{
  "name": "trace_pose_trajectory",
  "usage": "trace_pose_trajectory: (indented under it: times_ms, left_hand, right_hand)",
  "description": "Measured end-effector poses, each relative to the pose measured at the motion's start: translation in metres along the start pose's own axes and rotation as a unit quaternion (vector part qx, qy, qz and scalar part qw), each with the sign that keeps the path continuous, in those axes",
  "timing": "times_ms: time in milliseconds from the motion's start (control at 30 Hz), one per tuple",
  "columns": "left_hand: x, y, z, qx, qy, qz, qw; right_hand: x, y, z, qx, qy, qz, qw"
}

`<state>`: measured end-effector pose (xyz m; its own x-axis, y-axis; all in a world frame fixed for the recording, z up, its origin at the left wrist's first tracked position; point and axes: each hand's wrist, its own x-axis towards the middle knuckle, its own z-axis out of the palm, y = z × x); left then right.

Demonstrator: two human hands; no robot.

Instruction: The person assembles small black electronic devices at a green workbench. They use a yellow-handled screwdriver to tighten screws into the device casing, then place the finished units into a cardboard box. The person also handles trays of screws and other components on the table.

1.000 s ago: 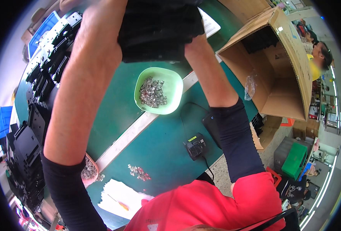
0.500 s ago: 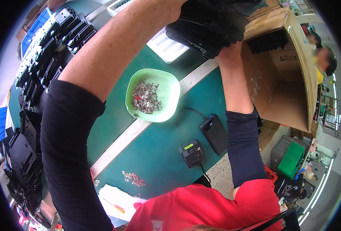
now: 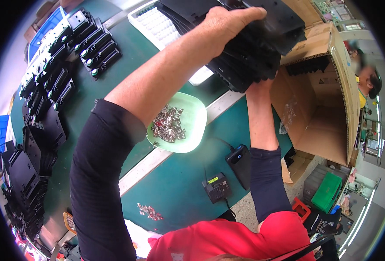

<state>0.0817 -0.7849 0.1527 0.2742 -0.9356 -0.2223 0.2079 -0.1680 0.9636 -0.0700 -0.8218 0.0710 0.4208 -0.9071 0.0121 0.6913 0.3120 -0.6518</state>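
Observation:
A stack of thin black plates is held up at the top of the view, beside the cardboard box. My left hand grips the stack from its upper left side, a finger or thumb stretched along the top. The near lower end of the stack rests in my right hand, whose fingers are mostly hidden beneath the plates. Nearer to me, a pale green bowl holds many small shiny metal pieces; my left forearm covers part of its rim.
To the right an open cardboard box lies on its side. Black parts stand in rows at the left. A white tray is behind the stack. Near me are a black power bank, a small black device and loose metal pieces.
The stack and both hands now sit lower in the view, and my left hand shows more fully. My left forearm has swung right and now overlaps the bowl.

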Motion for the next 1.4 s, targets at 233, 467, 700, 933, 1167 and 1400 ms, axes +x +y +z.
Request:
trace_pose_trajectory:
  times_ms: [233, 467, 700, 933, 1167, 1400]
  left_hand:
    - [0.015, -0.012, -0.005, 0.017, 0.006, -0.032, 0.999]
    - [0.004, 0.026, -0.016, -0.104, -0.041, -0.037, 0.993]
    - [0.036, 0.014, -0.008, -0.15, -0.014, -0.052, 0.987]
    - [0.054, 0.022, -0.007, -0.14, -0.013, -0.044, 0.989]
    - [0.059, 0.013, -0.001, -0.09, 0.096, 0.005, 0.991]
    - [0.057, 0.01, 0.0, 0.028, 0.166, 0.043, 0.985]
  right_hand:
    - [0.009, 0.008, -0.008, -0.017, 0.01, 0.003, 1.0]
    - [0.045, 0.001, -0.015, -0.069, 0.015, -0.023, 0.997]
    - [0.067, -0.006, -0.016, -0.061, -0.011, 0.0, 0.998]
    - [0.091, -0.001, -0.036, -0.026, -0.1, -0.015, 0.995]
    - [0.121, 0.006, -0.04, -0.128, 0.081, -0.066, 0.986]
    - [0.094, -0.015, -0.013, -0.203, 0.282, -0.117, 0.93]
